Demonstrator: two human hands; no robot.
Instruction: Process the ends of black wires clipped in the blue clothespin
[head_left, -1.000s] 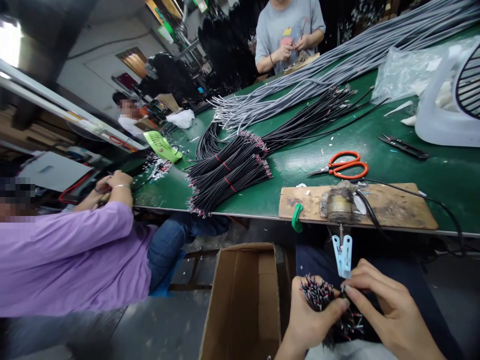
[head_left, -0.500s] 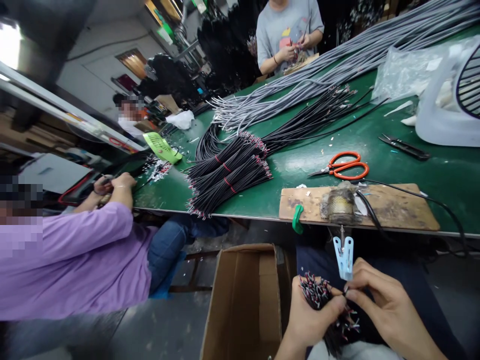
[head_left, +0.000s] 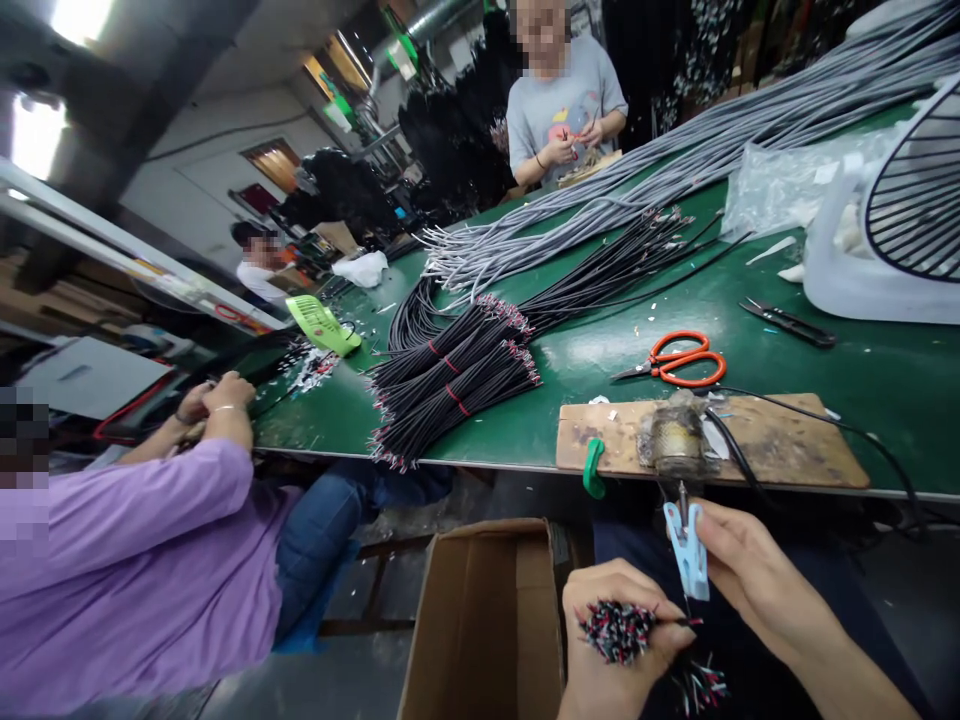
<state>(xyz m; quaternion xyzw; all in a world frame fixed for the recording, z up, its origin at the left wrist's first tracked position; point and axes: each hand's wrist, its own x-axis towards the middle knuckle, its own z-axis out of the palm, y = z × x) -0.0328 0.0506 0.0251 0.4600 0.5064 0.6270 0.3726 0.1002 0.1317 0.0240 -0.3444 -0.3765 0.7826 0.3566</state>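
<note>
My left hand (head_left: 611, 640) is closed around a bundle of thin black cables (head_left: 616, 632), whose ends show short red, white and black wires. One cable end sticks out past the thumb, just below a light-blue clothespin (head_left: 686, 550). That clothespin hangs from the metal shaft of a small motor (head_left: 677, 440) on a wooden board. My right hand (head_left: 739, 560) pinches its upper part between thumb and fingers; some fingers are hidden behind it. More wire ends (head_left: 705, 685) show below the left hand.
On the green table (head_left: 592, 350) lie orange-handled scissors (head_left: 679, 360), black snips (head_left: 787, 322), tied black cable bundles (head_left: 450, 375) and long grey cables (head_left: 540, 225). A white fan (head_left: 847, 270) stands right. A cardboard box (head_left: 487, 620) is beside my legs. A co-worker in purple (head_left: 150, 560) sits left.
My right hand has moved up from the cable end at the left thumb to the clothespin. The left hand has turned so the bundle's wire ends face me. The view has tilted slightly up.
</note>
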